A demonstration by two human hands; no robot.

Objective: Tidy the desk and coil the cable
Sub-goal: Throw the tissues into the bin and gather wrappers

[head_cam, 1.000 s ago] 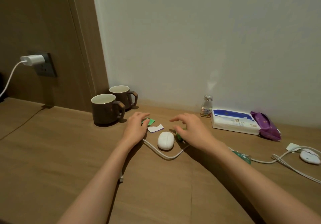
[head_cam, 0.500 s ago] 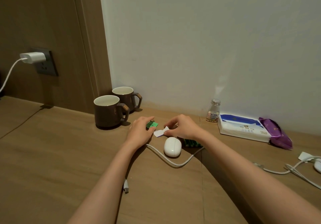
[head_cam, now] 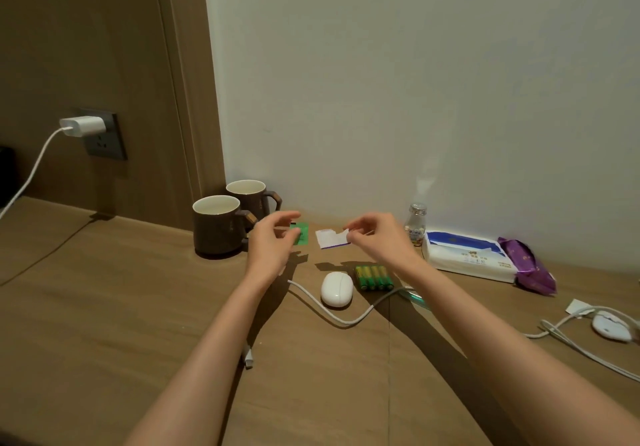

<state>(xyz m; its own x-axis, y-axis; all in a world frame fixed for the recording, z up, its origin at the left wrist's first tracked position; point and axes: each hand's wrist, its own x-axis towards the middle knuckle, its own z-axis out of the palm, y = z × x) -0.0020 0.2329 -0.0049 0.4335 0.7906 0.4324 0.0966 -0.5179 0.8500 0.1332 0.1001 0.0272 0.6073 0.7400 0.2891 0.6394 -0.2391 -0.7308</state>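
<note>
My left hand (head_cam: 272, 243) hovers above the wooden desk (head_cam: 104, 307) and pinches a small green paper scrap (head_cam: 302, 235). My right hand (head_cam: 379, 237) pinches the right edge of a white paper scrap (head_cam: 329, 238), also lifted off the desk. Below the hands a white cable (head_cam: 346, 321) curves loosely past a white oval device (head_cam: 336, 289). The cable's plug end (head_cam: 248, 359) lies beside my left forearm. A pack of green batteries (head_cam: 374, 276) rests next to the oval device.
Two brown mugs (head_cam: 216, 224) stand at the back left by the wall. A small glass bottle (head_cam: 415, 224), a tissue pack (head_cam: 467, 255) and a purple packet (head_cam: 526, 269) sit at the right. Another white device (head_cam: 611, 326) with cables lies far right. A charger (head_cam: 83, 126) is plugged into the wall.
Both hands have risen off the desk, each lifting its paper scrap. The right hand moved left from beside the oval device to the white scrap, uncovering the batteries.
</note>
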